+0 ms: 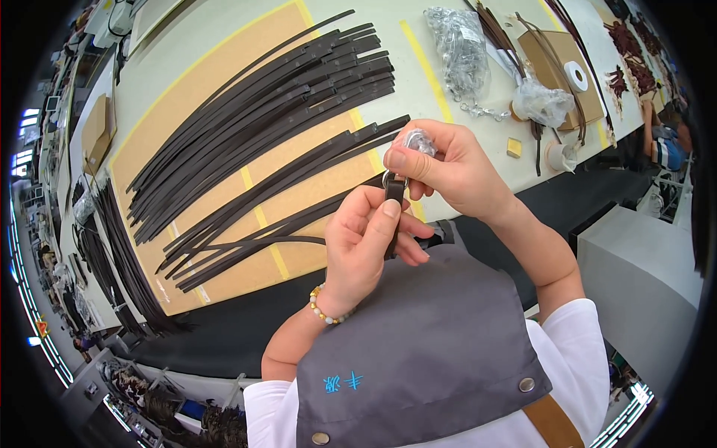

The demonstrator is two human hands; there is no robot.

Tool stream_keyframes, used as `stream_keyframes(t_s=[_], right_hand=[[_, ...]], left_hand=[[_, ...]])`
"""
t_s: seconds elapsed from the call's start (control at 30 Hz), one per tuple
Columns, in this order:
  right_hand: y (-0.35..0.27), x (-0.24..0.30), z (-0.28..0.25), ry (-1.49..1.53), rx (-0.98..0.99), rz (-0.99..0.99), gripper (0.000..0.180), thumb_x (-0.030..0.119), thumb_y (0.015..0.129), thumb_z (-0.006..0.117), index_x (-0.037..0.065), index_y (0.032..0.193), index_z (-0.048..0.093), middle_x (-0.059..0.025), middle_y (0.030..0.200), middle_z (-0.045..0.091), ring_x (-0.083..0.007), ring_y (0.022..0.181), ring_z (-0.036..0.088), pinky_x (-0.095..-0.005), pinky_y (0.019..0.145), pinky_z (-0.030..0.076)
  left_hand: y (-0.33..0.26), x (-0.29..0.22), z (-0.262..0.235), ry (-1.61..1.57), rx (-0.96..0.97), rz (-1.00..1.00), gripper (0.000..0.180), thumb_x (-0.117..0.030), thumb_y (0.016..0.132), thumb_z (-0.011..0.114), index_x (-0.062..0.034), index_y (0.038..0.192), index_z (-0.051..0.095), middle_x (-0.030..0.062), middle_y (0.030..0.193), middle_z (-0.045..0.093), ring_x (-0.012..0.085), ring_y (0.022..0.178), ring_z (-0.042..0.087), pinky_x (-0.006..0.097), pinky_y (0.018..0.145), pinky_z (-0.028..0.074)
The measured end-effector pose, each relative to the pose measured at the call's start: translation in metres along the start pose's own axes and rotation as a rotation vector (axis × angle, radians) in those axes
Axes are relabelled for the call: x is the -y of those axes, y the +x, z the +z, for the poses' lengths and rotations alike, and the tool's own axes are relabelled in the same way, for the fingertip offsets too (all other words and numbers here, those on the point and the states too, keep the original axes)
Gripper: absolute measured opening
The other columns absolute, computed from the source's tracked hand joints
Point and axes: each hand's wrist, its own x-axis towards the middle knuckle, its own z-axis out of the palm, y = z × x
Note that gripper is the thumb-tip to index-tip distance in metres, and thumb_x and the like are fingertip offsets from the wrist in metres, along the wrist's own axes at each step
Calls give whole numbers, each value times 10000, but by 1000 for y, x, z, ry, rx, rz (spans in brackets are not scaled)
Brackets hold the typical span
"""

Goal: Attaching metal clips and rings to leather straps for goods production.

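Close in front of my body, my left hand [357, 243] pinches the end of a dark strap [393, 190] between thumb and fingers. The strap's end loops round a metal ring [387, 179]. Just above it, my right hand [459, 168] is closed on a metal fitting in crumpled clear plastic [420, 142], which meets the ring. The fingers partly cover this fitting, so its exact shape is hidden. Behind both hands, several dark straps [261, 127] lie in rows across the tan board [216, 75] on the table.
A clear bag of metal parts [457, 52] lies at the far right, with loose metal clasps [484, 112] below it. Nearby are a cardboard piece [549, 52], a white tape roll [575, 76] and a small yellow block [514, 147]. Another person [661, 142] sits far right.
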Motion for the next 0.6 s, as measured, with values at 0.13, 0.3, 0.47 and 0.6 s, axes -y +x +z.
stream_keyframes(t_s=[0.13,0.3,0.47,0.6], right_hand=[[-2,-4,-3,27,14,25,206,245,996,717,51,944,668,29,763,637,-22,619,594,-186,546,456],[-2,-11,-7,51,26,28,215,254,998,717,54,940,665,33,768,633,-23,629,595,-184,555,460],[-2,-12,-8,33,18,28,216,256,999,716,54,944,664,33,773,631,-23,632,593,-187,558,465],[-3,-12,-9,-24,4,4,206,237,994,722,46,942,666,32,783,636,-29,642,599,-191,566,475]], left_hand=[[-1,3,0,-29,24,-37,202,-125,1092,415,39,1188,483,224,986,730,212,700,733,298,618,599],[1,1,3,-28,2,-93,203,-125,1089,406,29,1195,486,225,997,726,227,720,740,308,627,606],[4,3,2,-16,-33,-124,200,-156,1095,428,12,1163,511,211,967,728,227,723,740,307,629,605],[6,7,1,19,-53,-102,193,-175,1092,472,3,1079,546,174,877,729,204,694,728,291,613,594]])
